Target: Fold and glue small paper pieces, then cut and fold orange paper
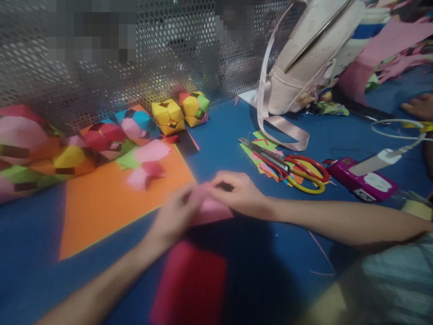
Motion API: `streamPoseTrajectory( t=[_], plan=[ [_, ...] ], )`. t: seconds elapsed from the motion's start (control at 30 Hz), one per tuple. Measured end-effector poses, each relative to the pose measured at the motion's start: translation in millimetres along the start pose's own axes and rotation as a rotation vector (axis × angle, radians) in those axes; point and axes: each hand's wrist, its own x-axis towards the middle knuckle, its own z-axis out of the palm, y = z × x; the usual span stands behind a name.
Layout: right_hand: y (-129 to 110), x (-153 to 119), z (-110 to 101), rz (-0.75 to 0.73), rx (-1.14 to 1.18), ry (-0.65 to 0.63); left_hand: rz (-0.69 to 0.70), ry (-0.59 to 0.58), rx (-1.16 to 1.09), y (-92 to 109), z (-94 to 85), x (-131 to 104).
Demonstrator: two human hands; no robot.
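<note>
Both hands are together on a small pink sheet of paper over the blue table, near its middle. My right hand pinches the paper's upper edge between thumb and finger. My left hand, blurred by motion, grips the paper's left side with bent fingers. Just in front lies a red paper, also blurred. Beyond my left hand is an orange sheet, with loose folded pink and green paper pieces on it.
Several folded paper balls line the perforated metal screen. Right of centre, scissors and a box cutter lie on coloured paper scraps. A purple power strip, a pale backpack and another person's hand are farther right.
</note>
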Motion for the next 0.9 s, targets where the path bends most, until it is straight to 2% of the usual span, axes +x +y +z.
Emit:
streamPoseTrajectory(
  t=[0.17,0.33,0.57,0.9],
  plan=[
    [5.4,-0.2,0.5,-0.121,-0.078,-0.035,0.002,-0.023,0.009,-1.2,-0.7,0.2],
    [9.6,-0.1,0.1,-0.227,-0.043,-0.063,0.005,-0.084,0.060,-3.3,-6.9,3.8],
    [10.9,0.0,-1.8,-0.256,-0.051,-0.106,-0.027,-0.168,0.012,-6.2,-14.9,9.4],
    [16.6,-1.0,-2.8,-0.331,-0.076,-0.102,-0.099,-0.210,-0.027,-13.6,-23.7,13.9]
  ],
)
